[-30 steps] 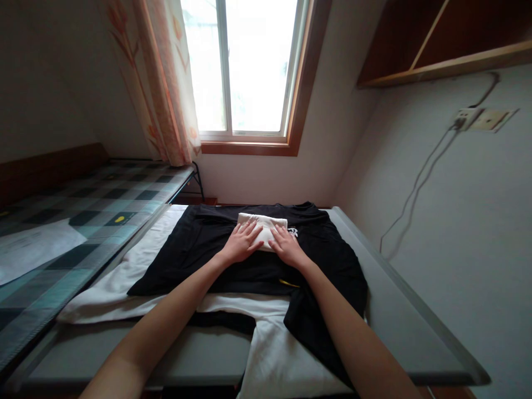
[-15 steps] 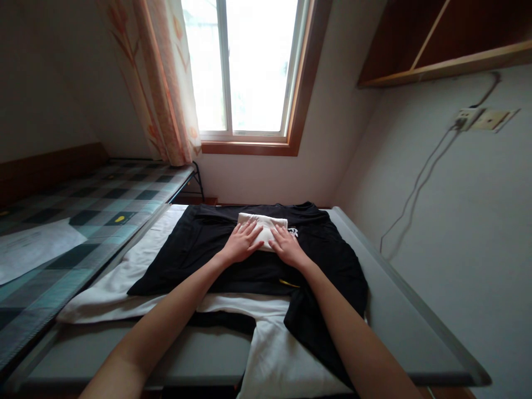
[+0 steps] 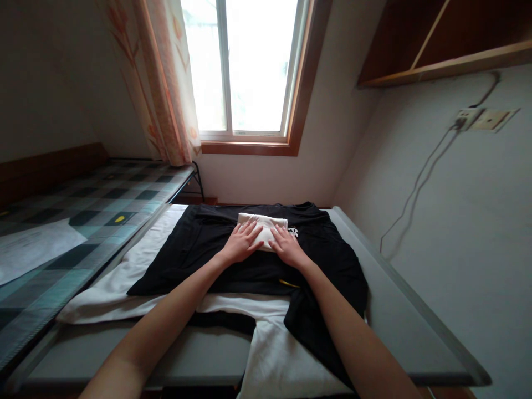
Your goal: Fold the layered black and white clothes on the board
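A small folded white cloth (image 3: 262, 223) lies on a black shirt (image 3: 174, 266), which is spread over the table. My left hand (image 3: 241, 242) rests flat on the cloth's left side, fingers stretched out. On its right side lies my right hand (image 3: 287, 245), also flat with fingers extended. Both palms partly hide the cloth. Beside my right fingers shows a small white print on the black fabric. Under the black shirt lies a white garment (image 3: 270, 343), and one part of it hangs over the table's near edge.
The grey table (image 3: 415, 332) stands below a window (image 3: 257, 66). To the left is a bed with a checked cover (image 3: 137, 194) and a sheet of paper (image 3: 37, 246). A shelf (image 3: 449, 55) and a plugged-in cable (image 3: 409, 194) are on the right wall.
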### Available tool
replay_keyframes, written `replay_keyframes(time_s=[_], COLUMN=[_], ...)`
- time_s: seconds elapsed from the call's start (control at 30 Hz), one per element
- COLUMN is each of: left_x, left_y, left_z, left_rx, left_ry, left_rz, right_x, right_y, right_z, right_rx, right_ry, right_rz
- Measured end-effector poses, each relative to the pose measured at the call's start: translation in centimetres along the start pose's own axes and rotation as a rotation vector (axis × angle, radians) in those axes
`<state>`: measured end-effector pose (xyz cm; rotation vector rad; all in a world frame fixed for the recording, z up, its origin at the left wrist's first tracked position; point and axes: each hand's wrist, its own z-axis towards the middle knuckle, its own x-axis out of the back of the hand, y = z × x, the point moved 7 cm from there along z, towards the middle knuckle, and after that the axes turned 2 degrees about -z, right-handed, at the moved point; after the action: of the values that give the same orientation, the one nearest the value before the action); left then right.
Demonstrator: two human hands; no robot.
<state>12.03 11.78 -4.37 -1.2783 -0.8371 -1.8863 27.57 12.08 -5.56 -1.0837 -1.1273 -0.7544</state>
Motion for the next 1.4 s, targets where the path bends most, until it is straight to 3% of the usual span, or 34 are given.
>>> replay_keyframes(time_s=[0.27, 0.4, 0.5, 0.57, 0.87, 1.03, 1.17, 1.3, 1.4], left_x=[0.6, 2.0, 2.7, 2.9, 3.1, 2.9, 3.5, 4.3, 4.4], left_y=[0.4, 1.4, 2.6, 3.4, 6.1, 6.3, 5.7, 4.8, 4.7], left_z=[-0.1, -0.4, -0.8, -0.9, -1.0, -1.1, -1.1, -1.2, -1.5], left_rx=[-0.024, -0.133, -0.261, -0.299, -0.333, -0.321, -0.243, -0.16, -0.183], left_ry=[0.042, 0.176, 0.213, 0.217, 0.235, 0.294, 0.329, 0.403, 0.437], left_rz=[0.019, 0.032, 0.055, 0.108, 0.268, 0.286, 0.225, 0.151, 0.115], right_x=[0.3, 1.8, 2.9, 3.1, 2.6, 3.4, 3.7, 2.9, 1.3], right_y=[-0.2, 0.8, 2.8, 3.9, 4.3, 4.4, 5.0, 5.5, 5.8], right_z=[-0.1, 0.0, -0.2, -0.4, -0.5, -1.1, -1.5, -0.8, 0.1], right_rx=[0.025, 0.013, -0.129, -0.215, -0.297, -0.404, -0.509, -0.507, -0.502], right_ry=[0.053, 0.27, 0.456, 0.5, 0.456, 0.449, 0.364, 0.28, 0.231], right_rz=[0.033, 0.234, 0.375, 0.418, 0.471, 0.398, 0.374, 0.571, 0.831])
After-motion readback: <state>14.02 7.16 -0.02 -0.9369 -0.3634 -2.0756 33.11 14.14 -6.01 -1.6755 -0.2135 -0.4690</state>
